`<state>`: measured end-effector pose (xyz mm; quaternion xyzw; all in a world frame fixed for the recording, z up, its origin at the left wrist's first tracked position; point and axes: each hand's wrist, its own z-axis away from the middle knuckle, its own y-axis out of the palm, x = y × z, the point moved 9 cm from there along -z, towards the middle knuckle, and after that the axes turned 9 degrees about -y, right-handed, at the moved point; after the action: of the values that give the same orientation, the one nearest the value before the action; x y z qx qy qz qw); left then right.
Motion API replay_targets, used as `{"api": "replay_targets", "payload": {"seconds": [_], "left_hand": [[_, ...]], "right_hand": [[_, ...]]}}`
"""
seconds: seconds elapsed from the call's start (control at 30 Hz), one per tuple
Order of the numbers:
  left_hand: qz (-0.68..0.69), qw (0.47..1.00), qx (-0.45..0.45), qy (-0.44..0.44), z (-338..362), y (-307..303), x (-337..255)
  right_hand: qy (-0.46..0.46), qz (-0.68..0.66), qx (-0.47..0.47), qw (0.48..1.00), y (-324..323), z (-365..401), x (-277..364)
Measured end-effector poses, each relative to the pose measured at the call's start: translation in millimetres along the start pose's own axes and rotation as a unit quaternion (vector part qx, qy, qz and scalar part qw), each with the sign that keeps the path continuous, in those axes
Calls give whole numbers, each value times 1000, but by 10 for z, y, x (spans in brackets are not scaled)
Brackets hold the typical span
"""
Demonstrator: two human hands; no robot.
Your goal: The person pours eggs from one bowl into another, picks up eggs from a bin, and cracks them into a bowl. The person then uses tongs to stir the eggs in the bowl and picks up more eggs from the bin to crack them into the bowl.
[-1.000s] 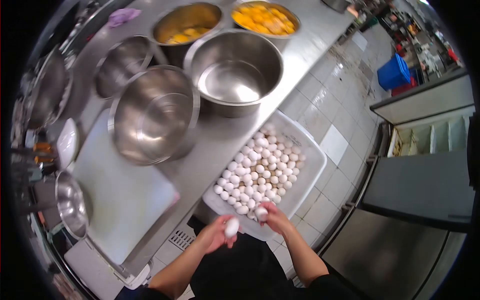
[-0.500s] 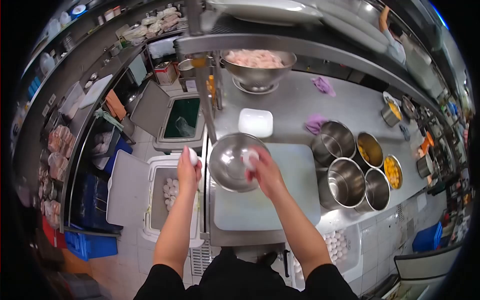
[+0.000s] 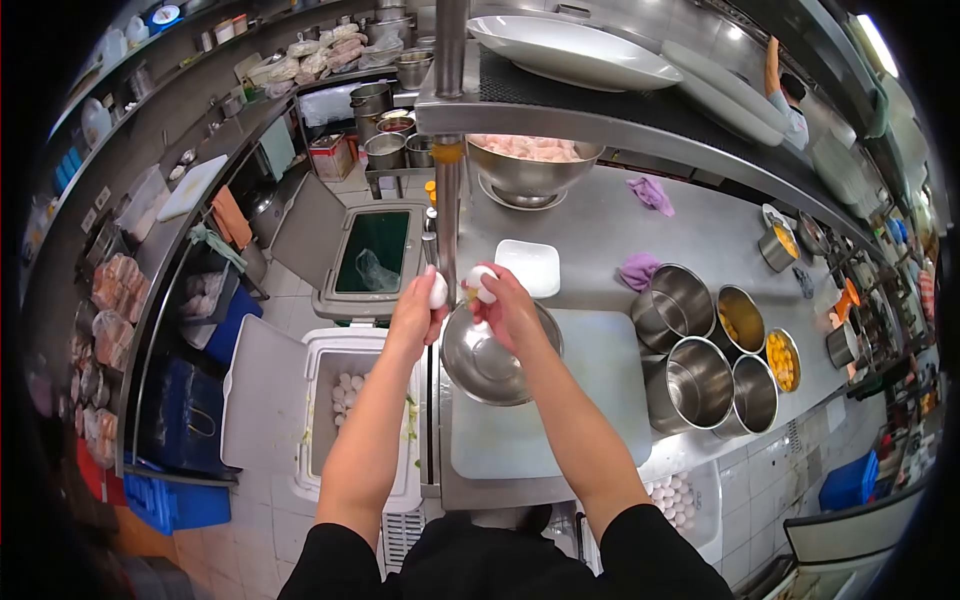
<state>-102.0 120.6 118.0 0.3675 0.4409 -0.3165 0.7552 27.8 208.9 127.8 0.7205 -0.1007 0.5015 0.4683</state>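
Stainless kitchen bench point(image 3: 600, 215). Left hand point(image 3: 413, 318) grip pinched a white egg point(image 3: 437, 290); right hand point(image 3: 508, 308) grip pinched a second white egg point(image 3: 483, 283), both over the round steel bowl point(image 3: 490, 360), seemingly empty. Near right, the white crate point(image 3: 700, 520) held many whole eggs.

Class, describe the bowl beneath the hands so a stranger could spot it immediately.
Find the steel counter, then the white cutting board on it. The bowl sits at the board's left end. Unlike the deep pots to its right, it is shallow and rounded.
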Motion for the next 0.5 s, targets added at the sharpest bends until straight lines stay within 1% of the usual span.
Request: {"api": "replay_targets", "payload": {"seconds": [0.07, 0.13, 0.2, 0.23, 0.27, 0.33, 0.37, 0.4, 0.43, 0.47, 0.5], "left_hand": [[-12, 999, 38, -29, 109, 197, 163], [-31, 998, 39, -26, 193, 351, 274], [-67, 996, 49, -13, 299, 542, 303], [-69, 996, 55, -16, 351, 599, 315], [-70, 996, 56, -18, 393, 655, 326], [-117, 992, 39, -15, 458, 715, 330], [-118, 992, 37, -16, 454, 726, 365], [-179, 983, 1, 41, 433, 706, 320], [-238, 966, -34, 98, 427, 701, 262], [-296, 940, -69, 154, 474, 727, 154], [-296, 941, -69, 152, 480, 733, 141]], "right_hand": [[31, -9, 35, 999, -61, 262, 41], [30, 5, 38, 999, -193, 420, 85], [37, 132, 46, 989, -342, 540, 123], [24, 171, 47, 984, -414, 547, 143], [25, 170, 46, 984, -435, 585, 183], [26, 285, 61, 956, -463, 637, 247], [39, 334, 70, 939, -500, 660, 250], [40, 333, 71, 940, -558, 646, 188], [-29, 407, 83, 909, -581, 595, 211], [-98, 478, 94, 868, -530, 588, 294], [-97, 478, 94, 868, -557, 592, 275]]}}
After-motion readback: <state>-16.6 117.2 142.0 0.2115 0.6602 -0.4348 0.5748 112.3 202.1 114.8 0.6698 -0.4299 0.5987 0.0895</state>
